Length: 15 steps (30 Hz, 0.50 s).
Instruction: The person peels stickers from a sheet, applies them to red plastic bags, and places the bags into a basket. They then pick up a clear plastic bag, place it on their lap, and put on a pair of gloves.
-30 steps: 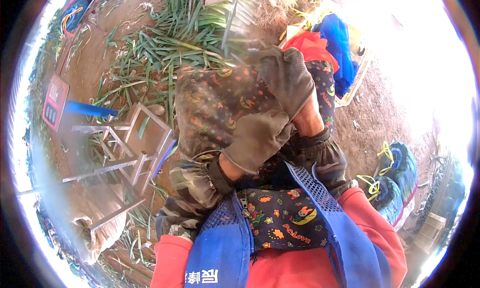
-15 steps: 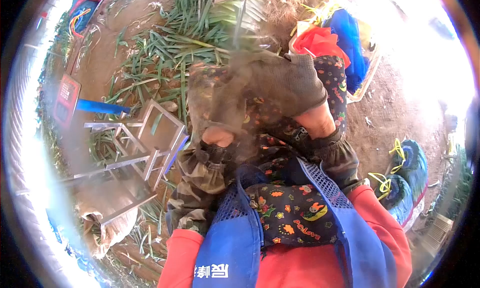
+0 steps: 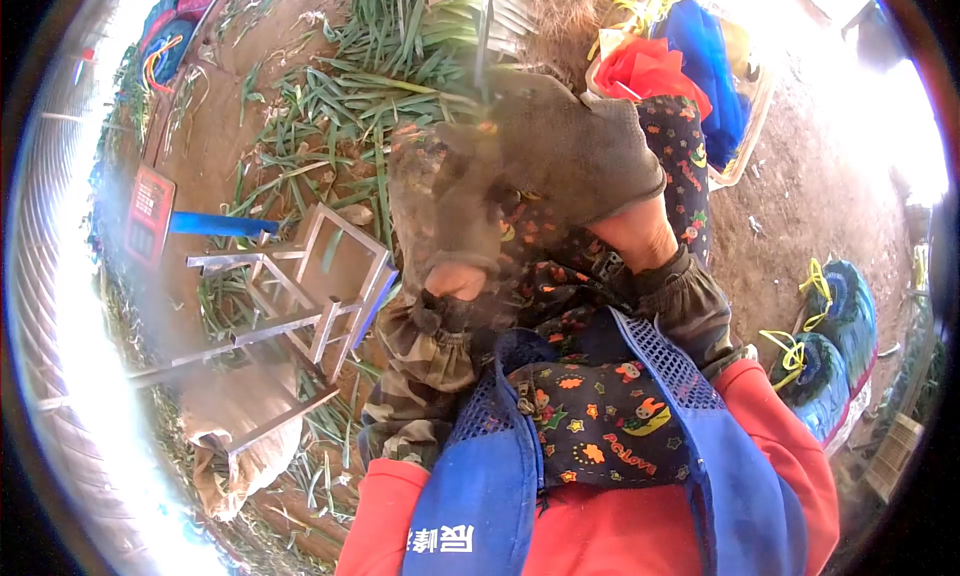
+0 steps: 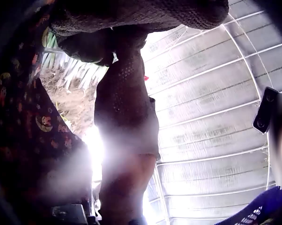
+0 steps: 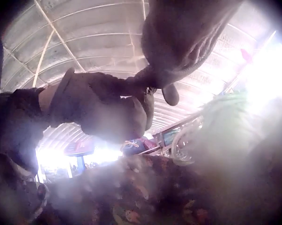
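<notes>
Both hands wear dark grey-brown work gloves over the dark printed cloth on the lap. In the head view, the left hand points forward, its bare wrist showing, and the right hand slants across toward it. A brown blur covers where they meet. The left wrist view has the left hand across the top, close above the upright right hand. Seen from the right wrist, the left hand meets the right hand at the fingertips; whether anything is between them is unclear.
Long green leaves lie scattered ahead. A metal frame and a pale sack are at the left, near a red panel. A basket holding red and blue cloth is front right; tied blue-green bags are at the right.
The left hand has moved forward from the right wrist area toward the right hand's fingers. The right hand has turned from a fist-like pose to slant leftward. The head view has shifted slightly.
</notes>
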Available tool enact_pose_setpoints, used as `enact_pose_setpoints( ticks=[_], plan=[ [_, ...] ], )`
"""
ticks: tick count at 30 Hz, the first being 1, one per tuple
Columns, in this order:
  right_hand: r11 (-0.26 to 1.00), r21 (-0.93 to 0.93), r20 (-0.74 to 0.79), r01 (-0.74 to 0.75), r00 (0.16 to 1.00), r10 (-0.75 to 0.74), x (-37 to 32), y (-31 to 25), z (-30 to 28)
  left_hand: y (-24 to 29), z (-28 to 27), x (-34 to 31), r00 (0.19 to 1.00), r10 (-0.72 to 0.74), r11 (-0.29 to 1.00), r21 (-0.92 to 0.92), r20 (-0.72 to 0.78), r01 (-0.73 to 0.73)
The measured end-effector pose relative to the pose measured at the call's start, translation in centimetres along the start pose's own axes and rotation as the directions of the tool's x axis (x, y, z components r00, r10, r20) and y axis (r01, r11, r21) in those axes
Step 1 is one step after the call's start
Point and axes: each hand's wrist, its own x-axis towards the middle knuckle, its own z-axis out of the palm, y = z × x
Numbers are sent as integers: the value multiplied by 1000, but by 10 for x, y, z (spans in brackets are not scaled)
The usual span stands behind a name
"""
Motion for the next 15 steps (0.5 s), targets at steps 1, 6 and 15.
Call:
enact_pose_setpoints(
  ticks=[1,6,15],
  plan=[
    [999,4,153,-37,987,36,7,-3,-11,0,-1,0,1000,-1,1000,8,4,1],
    [989,-22,600,-144,790,128,25,-4,-40,0,-5,0,1000,10,995,97,-2,-10],
    [991,-79,-42,106,993,-110,-8,32,25,-5,14,-14,979,187,804,560,80,-199]
  ],
)
